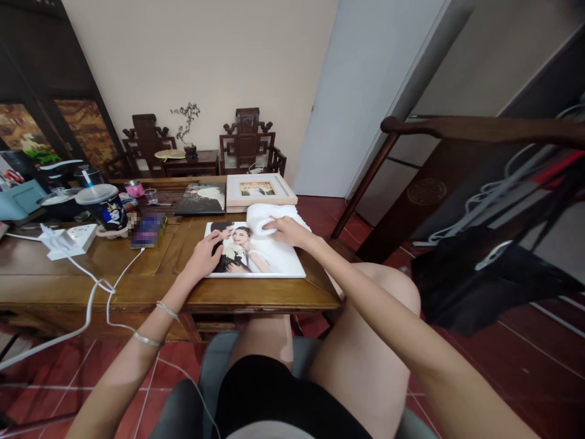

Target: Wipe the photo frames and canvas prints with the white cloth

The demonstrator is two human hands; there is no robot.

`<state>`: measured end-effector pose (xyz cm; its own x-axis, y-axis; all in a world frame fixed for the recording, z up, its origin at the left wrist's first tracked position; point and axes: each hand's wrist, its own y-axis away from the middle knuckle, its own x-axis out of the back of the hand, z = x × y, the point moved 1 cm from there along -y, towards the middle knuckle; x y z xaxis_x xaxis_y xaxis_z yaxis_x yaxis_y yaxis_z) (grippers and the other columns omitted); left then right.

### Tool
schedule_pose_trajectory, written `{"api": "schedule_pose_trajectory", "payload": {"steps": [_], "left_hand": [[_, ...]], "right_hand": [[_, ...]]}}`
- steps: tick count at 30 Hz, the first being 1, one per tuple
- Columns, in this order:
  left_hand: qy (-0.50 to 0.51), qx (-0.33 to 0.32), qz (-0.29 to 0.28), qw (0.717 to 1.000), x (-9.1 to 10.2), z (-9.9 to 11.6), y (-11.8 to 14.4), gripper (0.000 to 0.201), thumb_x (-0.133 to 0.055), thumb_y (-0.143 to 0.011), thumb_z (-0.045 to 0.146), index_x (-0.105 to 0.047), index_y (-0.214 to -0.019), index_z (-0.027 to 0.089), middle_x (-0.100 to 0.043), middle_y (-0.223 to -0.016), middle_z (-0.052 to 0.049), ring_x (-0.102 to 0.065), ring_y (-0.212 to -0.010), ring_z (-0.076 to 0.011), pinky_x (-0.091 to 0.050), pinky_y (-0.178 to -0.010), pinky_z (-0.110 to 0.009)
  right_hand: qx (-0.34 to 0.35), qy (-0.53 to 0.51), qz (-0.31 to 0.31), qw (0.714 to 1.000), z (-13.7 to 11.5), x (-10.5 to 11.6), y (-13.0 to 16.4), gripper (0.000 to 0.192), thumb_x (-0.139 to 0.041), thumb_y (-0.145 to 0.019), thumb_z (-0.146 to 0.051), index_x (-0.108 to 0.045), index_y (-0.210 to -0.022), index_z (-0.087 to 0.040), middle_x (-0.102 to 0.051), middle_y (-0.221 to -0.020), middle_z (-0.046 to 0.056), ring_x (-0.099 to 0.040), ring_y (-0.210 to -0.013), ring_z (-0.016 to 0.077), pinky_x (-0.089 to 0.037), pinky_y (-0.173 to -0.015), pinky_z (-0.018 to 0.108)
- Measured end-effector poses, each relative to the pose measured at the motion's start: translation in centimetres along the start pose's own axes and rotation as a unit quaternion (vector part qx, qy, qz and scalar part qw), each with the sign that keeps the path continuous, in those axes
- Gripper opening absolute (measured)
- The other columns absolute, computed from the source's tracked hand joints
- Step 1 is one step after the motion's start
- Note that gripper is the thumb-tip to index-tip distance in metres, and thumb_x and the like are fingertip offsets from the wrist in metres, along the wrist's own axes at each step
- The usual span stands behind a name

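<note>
The picture panel (262,262) lies flat on the counter (256,296), toward its right end, with a strip of wood showing between it and the near edge. On its right, the counter's edge is just beside it; on its left there's more wood, as far as the phone (148,235) and the white power strip (86,233). Behind, a dark picture panel (194,204) and a white-framed picture (290,198) stand close, leaving little room on that side.

Its long axis runs left to right, and the couple printed on it have their heads toward the far edge — upright for the person sitting there. The left hand (206,255) rests loosely spread on the panel's left side, gripping nothing. The right hand (289,230) has its fingers closed on a bunched white cloth (258,213) over the far right part of the panel.

Farther left sits a black tub (109,210) under a pale lid — I can't tell what's inside — with a pink cup (134,189) and a small clear cup (151,196) beyond it.
</note>
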<state>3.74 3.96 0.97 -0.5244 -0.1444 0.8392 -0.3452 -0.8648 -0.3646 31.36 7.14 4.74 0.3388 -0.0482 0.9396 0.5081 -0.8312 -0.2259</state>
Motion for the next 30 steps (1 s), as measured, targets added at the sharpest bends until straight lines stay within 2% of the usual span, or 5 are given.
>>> {"api": "schedule_pose_trajectory", "payload": {"steps": [6,13,18,24,30], "left_hand": [[-0.001,0.007,0.002,1.000,0.0,0.0,0.0,0.042,-0.044,-0.094,0.027,-0.064,-0.128,0.013,-0.056,-0.144,-0.013,-0.049,-0.137,-0.0258,-0.034,-0.119,-0.040],[0.017,0.004,0.012,1.000,-0.3,-0.2,-0.2,0.039,-0.047,-0.092,0.025,-0.066,-0.125,0.017,-0.057,-0.143,-0.011,-0.051,-0.136,-0.0270,-0.036,-0.118,-0.043],[0.011,0.005,0.009,1.000,-0.7,-0.3,-0.1,0.040,-0.045,-0.093,0.026,-0.063,-0.128,0.019,-0.054,-0.146,-0.010,-0.050,-0.136,-0.0274,-0.039,-0.115,-0.045],[0.007,0.011,0.003,1.000,-0.6,-0.2,0.0,0.039,-0.045,-0.094,0.028,-0.063,-0.128,0.021,-0.054,-0.146,-0.010,-0.047,-0.138,-0.0275,-0.038,-0.116,-0.047],[0.013,-0.003,0.014,1.000,-0.5,-0.4,0.0,0.039,-0.046,-0.094,0.028,-0.064,-0.127,0.020,-0.057,-0.142,-0.009,-0.050,-0.137,-0.0254,-0.037,-0.117,-0.042]], "right_hand": [[-0.014,0.025,0.004,1.000,-0.4,-0.4,0.0,0.065,-0.042,-0.069,0.005,-0.073,-0.120,-0.021,-0.072,-0.122,0.005,-0.055,-0.131,0.0271,-0.042,-0.112,0.046],[0.020,0.001,-0.061,0.998,-7.0,0.7,10.8,0.066,-0.040,-0.067,0.005,-0.070,-0.120,-0.019,-0.045,-0.154,0.010,-0.025,-0.149,0.0322,-0.025,-0.117,0.063],[0.063,-0.036,-0.094,0.993,-9.9,2.2,14.5,0.065,-0.038,-0.064,0.005,-0.073,-0.111,-0.022,-0.044,-0.154,0.005,-0.027,-0.148,0.0284,-0.025,-0.120,0.059],[0.053,-0.030,-0.059,0.996,-5.0,0.6,8.0,0.065,-0.041,-0.065,0.003,-0.074,-0.115,-0.021,-0.064,-0.135,0.006,-0.036,-0.144,0.0305,-0.028,-0.118,0.061],[0.024,-0.023,-0.003,0.999,0.0,-0.2,-0.5,0.063,-0.042,-0.066,0.003,-0.075,-0.114,-0.019,-0.071,-0.122,0.003,-0.063,-0.120,0.0268,-0.046,-0.109,0.044]]}}
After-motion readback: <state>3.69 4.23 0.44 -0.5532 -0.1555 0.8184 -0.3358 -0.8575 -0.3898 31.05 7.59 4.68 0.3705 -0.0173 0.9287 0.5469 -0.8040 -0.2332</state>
